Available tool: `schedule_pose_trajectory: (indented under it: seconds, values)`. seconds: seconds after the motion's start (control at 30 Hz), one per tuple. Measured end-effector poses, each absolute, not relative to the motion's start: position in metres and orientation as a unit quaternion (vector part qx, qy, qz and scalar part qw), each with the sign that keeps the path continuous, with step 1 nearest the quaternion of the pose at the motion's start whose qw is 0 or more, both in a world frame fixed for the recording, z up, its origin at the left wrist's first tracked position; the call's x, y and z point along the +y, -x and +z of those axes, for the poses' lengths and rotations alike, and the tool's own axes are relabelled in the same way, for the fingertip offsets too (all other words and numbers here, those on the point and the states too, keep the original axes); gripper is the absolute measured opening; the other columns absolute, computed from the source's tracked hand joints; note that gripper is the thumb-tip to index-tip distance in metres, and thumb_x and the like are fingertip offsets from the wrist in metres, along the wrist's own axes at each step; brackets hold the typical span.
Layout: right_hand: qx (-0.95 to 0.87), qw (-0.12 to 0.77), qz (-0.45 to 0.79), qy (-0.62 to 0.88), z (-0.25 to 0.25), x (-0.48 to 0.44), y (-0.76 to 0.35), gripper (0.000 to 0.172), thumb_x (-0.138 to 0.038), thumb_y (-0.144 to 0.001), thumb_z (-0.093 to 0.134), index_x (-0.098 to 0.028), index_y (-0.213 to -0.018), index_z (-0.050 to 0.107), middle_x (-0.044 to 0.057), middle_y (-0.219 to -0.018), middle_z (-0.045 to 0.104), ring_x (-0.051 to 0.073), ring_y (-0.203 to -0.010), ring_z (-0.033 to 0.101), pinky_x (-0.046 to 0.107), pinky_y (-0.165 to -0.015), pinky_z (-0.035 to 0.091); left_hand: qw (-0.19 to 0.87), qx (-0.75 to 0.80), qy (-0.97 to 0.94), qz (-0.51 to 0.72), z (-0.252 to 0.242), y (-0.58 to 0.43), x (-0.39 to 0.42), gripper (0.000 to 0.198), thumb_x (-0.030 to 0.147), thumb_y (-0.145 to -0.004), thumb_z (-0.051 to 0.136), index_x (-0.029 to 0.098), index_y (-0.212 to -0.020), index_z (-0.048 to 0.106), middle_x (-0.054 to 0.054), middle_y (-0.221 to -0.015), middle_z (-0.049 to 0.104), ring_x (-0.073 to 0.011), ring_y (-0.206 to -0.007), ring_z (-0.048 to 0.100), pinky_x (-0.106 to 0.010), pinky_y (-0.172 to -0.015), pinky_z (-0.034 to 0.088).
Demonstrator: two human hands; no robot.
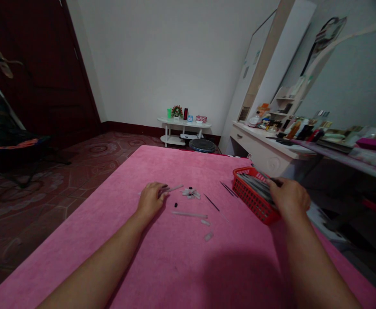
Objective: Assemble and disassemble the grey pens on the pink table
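Observation:
My left hand rests on the pink cloth, fingers curled over a translucent plastic tube that sticks out to the right. Beside it lies a small pile of short clear caps with a few dark bits. My right hand is at the near end of a red plastic basket, fingers closed at the rim; what they grip is unclear. The basket holds many thin grey sticks, pen-like. Nearer me lie another clear tube, a loose cap and a small black plug.
Thin dark rods, like pen refills, lie between the pile and the basket. The pink-covered surface has a dressing table crowded with bottles at its right. A low white shelf stands beyond, and a folding chair at left.

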State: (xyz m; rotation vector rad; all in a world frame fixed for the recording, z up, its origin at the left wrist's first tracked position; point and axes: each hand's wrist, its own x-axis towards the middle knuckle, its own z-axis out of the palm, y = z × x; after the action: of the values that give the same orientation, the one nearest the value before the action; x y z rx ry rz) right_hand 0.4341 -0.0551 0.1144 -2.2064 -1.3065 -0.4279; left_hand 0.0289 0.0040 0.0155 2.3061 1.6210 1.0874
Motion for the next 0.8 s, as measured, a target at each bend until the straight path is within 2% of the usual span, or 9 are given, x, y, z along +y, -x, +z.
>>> schedule_pose_trajectory:
  seconds: [0.17, 0.3, 0.4, 0.5, 0.63, 0.8]
  values:
    - [-0.436, 0.218, -0.125, 0.864, 0.109, -0.052, -0.428, 0.037, -0.043, -0.075, 0.059, -0.020, -0.099, 0.075, 0.017, -0.080, 0.069, 0.032, -0.075, 0.064, 0.041, -0.063, 0.043, 0.048, 0.546, -0.771, 0.325, 0.011, -0.027, 0.007, 0.027, 0.026, -0.079, 0.060, 0.017, -0.103, 0.068, -0.010, -0.101, 0.069, -0.0253, -0.097, 0.060, -0.036, -0.087, 0.045]
    - [-0.516, 0.315, -0.159, 0.780, 0.115, -0.047, -0.399, 0.035, -0.037, -0.080, 0.055, -0.016, -0.101, 0.072, 0.015, -0.093, 0.070, 0.028, -0.085, 0.063, 0.038, -0.074, 0.046, 0.051, 0.546, -0.770, 0.327, 0.009, -0.027, 0.008, 0.029, 0.024, -0.079, 0.060, 0.016, -0.106, 0.067, -0.011, -0.102, 0.069, -0.0248, -0.097, 0.060, -0.036, -0.087, 0.045]
    - [-0.625, 0.370, -0.105, 0.679, 0.108, -0.041, -0.372, 0.030, -0.026, -0.083, 0.050, -0.015, -0.102, 0.070, 0.011, -0.099, 0.070, 0.021, -0.089, 0.063, 0.031, -0.081, 0.046, 0.054, 0.546, -0.769, 0.328, 0.010, -0.027, 0.008, 0.028, 0.021, -0.079, 0.059, 0.015, -0.105, 0.067, -0.011, -0.100, 0.069, -0.0242, -0.095, 0.060, -0.035, -0.086, 0.045]
    - [-0.674, 0.283, -0.056, 0.680, 0.086, -0.034, -0.351, 0.027, -0.016, -0.082, 0.051, -0.014, -0.101, 0.070, 0.011, -0.098, 0.070, 0.021, -0.089, 0.064, 0.029, -0.081, 0.045, 0.062, 0.551, -0.766, 0.324, 0.011, -0.027, 0.007, 0.027, 0.019, -0.079, 0.059, 0.015, -0.103, 0.068, -0.010, -0.095, 0.069, -0.0234, -0.092, 0.061, -0.033, -0.083, 0.045]
    - [-0.654, 0.164, -0.042, 0.738, 0.051, -0.028, -0.342, 0.029, -0.012, -0.082, 0.051, -0.010, -0.106, 0.067, 0.017, -0.104, 0.064, 0.024, -0.097, 0.062, 0.029, -0.084, 0.044, 0.060, 0.560, -0.768, 0.305, 0.014, -0.028, 0.005, 0.023, 0.017, -0.078, 0.058, 0.017, -0.097, 0.071, -0.010, -0.090, 0.067, -0.0228, -0.090, 0.060, -0.032, -0.081, 0.045]
    - [-0.624, 0.123, -0.061, 0.769, 0.030, -0.025, -0.347, 0.029, -0.015, -0.084, 0.050, -0.010, -0.109, 0.064, 0.018, -0.103, 0.062, 0.025, -0.094, 0.064, 0.030, -0.079, 0.046, 0.056, 0.556, -0.776, 0.294, 0.016, -0.029, 0.003, 0.024, 0.016, -0.079, 0.055, 0.020, -0.095, 0.072, -0.008, -0.086, 0.066, -0.0216, -0.085, 0.060, -0.030, -0.076, 0.045]
